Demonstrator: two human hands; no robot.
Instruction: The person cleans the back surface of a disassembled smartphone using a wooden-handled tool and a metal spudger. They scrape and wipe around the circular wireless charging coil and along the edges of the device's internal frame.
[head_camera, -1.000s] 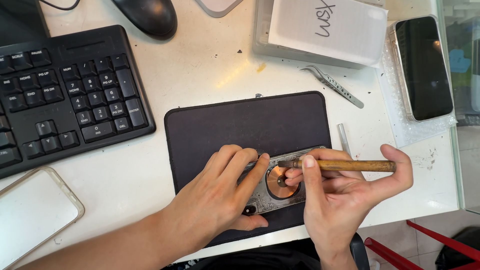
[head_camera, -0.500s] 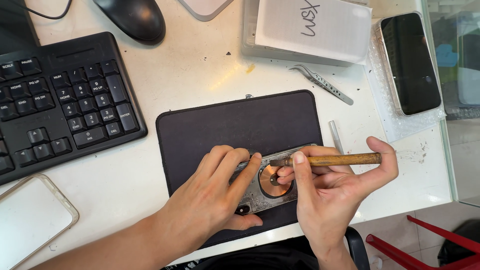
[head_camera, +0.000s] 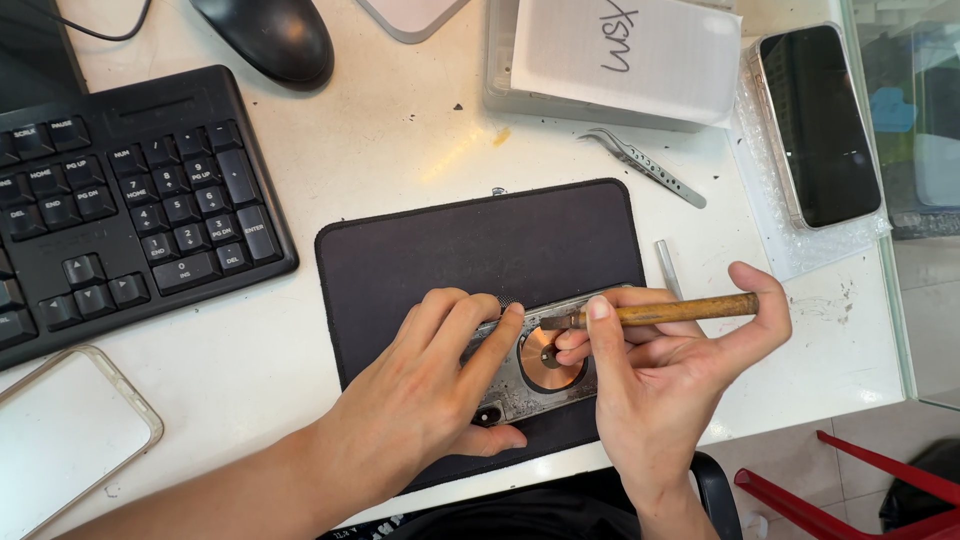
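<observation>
An opened phone back housing (head_camera: 535, 385) with a copper coil ring (head_camera: 546, 362) lies on the black mat (head_camera: 480, 245). My left hand (head_camera: 430, 385) presses down on its left part, fingers curled over the top edge. My right hand (head_camera: 655, 375) grips a wooden-handled tool (head_camera: 665, 312) held almost level, its dark tip reaching left above the coil near my left index fingertip. The housing's right end is hidden under my right hand.
A black keyboard (head_camera: 120, 200) and mouse (head_camera: 265, 35) are at the left and top. Metal tweezers (head_camera: 640, 165) and a thin metal bar (head_camera: 668, 268) lie right of the mat. A dark phone (head_camera: 815, 125) rests on bubble wrap, a cased phone (head_camera: 65, 435) lies lower left, and a grey box (head_camera: 610, 60) stands at the back.
Both hands stay on the housing. The tool's tip has crept a little along the coil, and its handle end has tilted slightly upward. The view has shifted a little.
</observation>
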